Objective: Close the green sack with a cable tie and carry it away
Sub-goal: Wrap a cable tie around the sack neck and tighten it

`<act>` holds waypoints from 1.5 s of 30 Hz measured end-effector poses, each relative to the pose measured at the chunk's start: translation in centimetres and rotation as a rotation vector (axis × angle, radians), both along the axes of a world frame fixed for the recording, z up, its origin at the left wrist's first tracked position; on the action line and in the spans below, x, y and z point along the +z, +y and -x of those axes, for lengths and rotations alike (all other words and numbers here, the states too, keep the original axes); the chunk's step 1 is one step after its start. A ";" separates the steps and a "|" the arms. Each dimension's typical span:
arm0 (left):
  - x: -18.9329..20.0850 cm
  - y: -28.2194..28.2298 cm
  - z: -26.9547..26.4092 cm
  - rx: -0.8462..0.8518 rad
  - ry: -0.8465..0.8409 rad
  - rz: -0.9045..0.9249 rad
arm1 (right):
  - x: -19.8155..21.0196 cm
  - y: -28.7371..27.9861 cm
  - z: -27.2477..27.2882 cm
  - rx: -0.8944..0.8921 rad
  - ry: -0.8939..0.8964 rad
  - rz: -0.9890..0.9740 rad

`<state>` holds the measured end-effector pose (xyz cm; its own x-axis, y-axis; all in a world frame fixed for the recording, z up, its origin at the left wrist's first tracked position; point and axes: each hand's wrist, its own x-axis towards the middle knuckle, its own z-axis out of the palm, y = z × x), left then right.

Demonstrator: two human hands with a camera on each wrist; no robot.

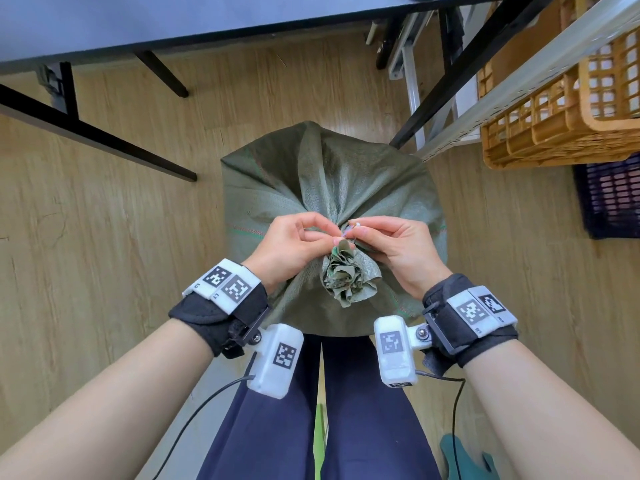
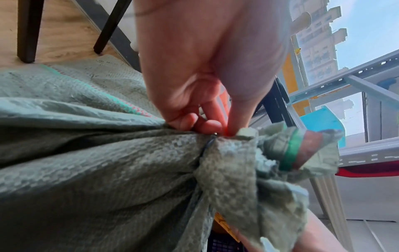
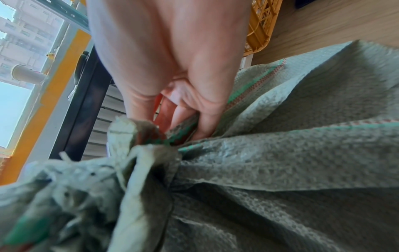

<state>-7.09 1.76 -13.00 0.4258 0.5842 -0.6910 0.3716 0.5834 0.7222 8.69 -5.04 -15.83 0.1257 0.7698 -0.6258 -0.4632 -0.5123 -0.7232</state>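
The green woven sack (image 1: 311, 174) stands on the wooden floor in front of my legs, its mouth gathered into a bunched neck (image 1: 346, 275) pointing toward me. A thin white cable tie (image 1: 354, 227) shows at the neck between my fingertips. My left hand (image 1: 332, 237) pinches at the neck from the left; its curled fingers (image 2: 207, 126) press into the gather. My right hand (image 1: 360, 232) pinches the tie's white end from the right, fingers (image 3: 202, 122) curled into the sack folds (image 3: 280, 153). The tie's loop around the neck is mostly hidden by cloth.
A dark table (image 1: 173, 19) with black legs (image 1: 104, 140) stands ahead. Orange plastic crates (image 1: 561, 109) and a dark purple crate (image 1: 609, 199) sit at the right by a metal rack (image 1: 519, 84). Open floor lies to the left.
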 end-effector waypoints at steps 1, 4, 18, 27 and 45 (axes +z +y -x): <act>0.0 0.0 0.0 0.017 -0.005 -0.010 | 0.1 0.0 0.0 0.001 -0.003 0.000; 0.0 -0.2 0.0 0.071 -0.001 -0.029 | 0.2 0.1 0.1 -0.006 -0.008 -0.003; -0.4 -0.4 -0.1 0.155 0.066 0.014 | 0.6 0.3 0.1 0.080 -0.087 0.007; 0.0 -0.2 -0.1 0.125 0.075 0.004 | 0.9 0.6 -0.3 0.155 -0.096 -0.004; -0.8 0.1 -0.1 0.076 0.070 -0.016 | 0.6 0.4 -0.3 0.173 -0.140 0.020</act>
